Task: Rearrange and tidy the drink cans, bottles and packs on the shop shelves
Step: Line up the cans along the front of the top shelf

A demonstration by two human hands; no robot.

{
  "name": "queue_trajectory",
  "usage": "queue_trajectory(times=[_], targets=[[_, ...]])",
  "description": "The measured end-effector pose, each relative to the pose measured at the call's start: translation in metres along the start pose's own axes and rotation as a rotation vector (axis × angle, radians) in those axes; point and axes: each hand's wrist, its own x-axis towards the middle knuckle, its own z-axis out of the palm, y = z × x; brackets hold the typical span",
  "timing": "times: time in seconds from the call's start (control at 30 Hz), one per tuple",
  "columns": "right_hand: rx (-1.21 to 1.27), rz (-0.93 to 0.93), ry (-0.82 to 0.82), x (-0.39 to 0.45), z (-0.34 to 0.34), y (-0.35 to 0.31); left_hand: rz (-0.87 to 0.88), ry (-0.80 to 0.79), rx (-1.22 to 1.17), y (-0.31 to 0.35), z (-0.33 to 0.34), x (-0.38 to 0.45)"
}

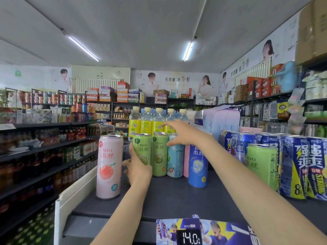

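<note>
While the left hand [137, 167] gripped a green can [142, 149] at the far middle of the shelf top [177, 195], the right hand [182, 132] hovered with fingers spread above the pale blue can [175, 158], holding nothing. A second green can [160, 154] stood just right of the gripped one. The tidying looked only partly done: a pink can [109, 167] stood alone near left, a blue can [197, 165] sat forward, and a stray green can [261, 165] remained among the dark blue cans [297, 167] on the right.
</note>
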Motion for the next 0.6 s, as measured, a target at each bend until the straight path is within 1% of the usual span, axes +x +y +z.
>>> queue_trajectory(times=[0.07,0.13,0.3,0.4,0.6], targets=[[-0.138,-0.002,-0.126,0.022,0.01,-0.003,-0.01,0.012,-0.003,-0.002,0.0,0.001],[-0.255,-0.028,-0.18,0.032,0.024,-0.003,-0.005,0.019,-0.016,-0.004,0.0,0.003],[-0.297,-0.091,-0.084,0.032,0.036,0.004,-0.013,0.018,-0.036,-0.005,0.001,0.004],[-0.26,-0.079,-0.022,0.028,0.041,0.003,0.007,0.033,-0.057,-0.006,0.001,0.006],[-0.28,-0.089,0.008,0.023,0.04,-0.01,0.031,0.012,-0.021,-0.006,-0.002,0.003]])
